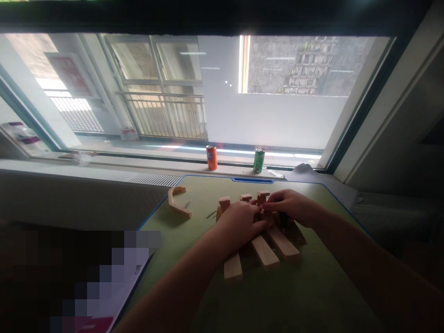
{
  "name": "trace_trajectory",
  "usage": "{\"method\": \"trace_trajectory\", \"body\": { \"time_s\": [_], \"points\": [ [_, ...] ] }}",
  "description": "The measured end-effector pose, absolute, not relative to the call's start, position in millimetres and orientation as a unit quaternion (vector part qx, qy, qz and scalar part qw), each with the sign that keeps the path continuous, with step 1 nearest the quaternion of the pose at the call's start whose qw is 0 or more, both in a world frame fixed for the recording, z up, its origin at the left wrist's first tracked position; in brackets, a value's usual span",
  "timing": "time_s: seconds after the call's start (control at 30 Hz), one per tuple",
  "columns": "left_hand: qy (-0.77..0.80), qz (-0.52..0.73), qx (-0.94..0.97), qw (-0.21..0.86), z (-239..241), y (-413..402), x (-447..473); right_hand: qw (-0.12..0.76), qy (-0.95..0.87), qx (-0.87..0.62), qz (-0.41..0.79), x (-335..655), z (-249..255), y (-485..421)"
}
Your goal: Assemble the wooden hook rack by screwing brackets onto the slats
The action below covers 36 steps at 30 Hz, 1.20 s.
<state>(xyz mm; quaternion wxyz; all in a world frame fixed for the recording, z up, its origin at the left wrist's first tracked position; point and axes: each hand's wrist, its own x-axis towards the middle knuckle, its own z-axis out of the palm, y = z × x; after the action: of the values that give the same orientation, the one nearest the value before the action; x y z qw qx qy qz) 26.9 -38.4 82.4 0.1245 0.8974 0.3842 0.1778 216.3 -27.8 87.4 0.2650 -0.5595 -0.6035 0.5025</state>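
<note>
Several pale wooden slats [265,252] stick out toward me from a partly hidden wooden assembly on the green table. My left hand [241,222] lies over the assembly, its fingers closed around the wooden pieces. Beside it, my right hand [294,206] has thumb and fingertips pinched at the wood; whatever sits between them is too small and covered to name. Notched wooden block ends [263,193] show beyond my fingers. To the left, a screw-like metal piece [211,214] lies close to the assembly.
A curved wooden piece [171,201] rests at the table's left, with a small metal fastener [188,204] beside it. An orange can [211,157] and a green can [259,160] stand on the window sill behind. Grey cloth [303,172] lies at the back right.
</note>
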Motion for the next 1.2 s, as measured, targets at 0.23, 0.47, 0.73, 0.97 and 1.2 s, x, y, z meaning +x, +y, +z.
{"method": "trace_trajectory", "body": {
  "time_s": [0.23,0.47,0.73,0.97,1.2],
  "points": [
    [0.391,0.177,0.896,0.112,83,-39,28,0.261,-0.601,-0.556,0.512,219,86,-28],
    [0.399,0.176,0.895,0.098,84,-41,29,0.276,-0.605,-0.557,0.498,219,80,-26],
    [0.395,0.176,0.896,0.105,84,-41,28,0.281,-0.611,-0.549,0.496,218,79,-25],
    [0.393,0.177,0.895,0.119,83,-40,29,0.257,-0.613,-0.555,0.501,218,82,-26],
    [0.411,0.173,0.882,0.151,92,-47,29,0.272,-0.577,-0.541,0.548,224,82,-26]
  ]
}}
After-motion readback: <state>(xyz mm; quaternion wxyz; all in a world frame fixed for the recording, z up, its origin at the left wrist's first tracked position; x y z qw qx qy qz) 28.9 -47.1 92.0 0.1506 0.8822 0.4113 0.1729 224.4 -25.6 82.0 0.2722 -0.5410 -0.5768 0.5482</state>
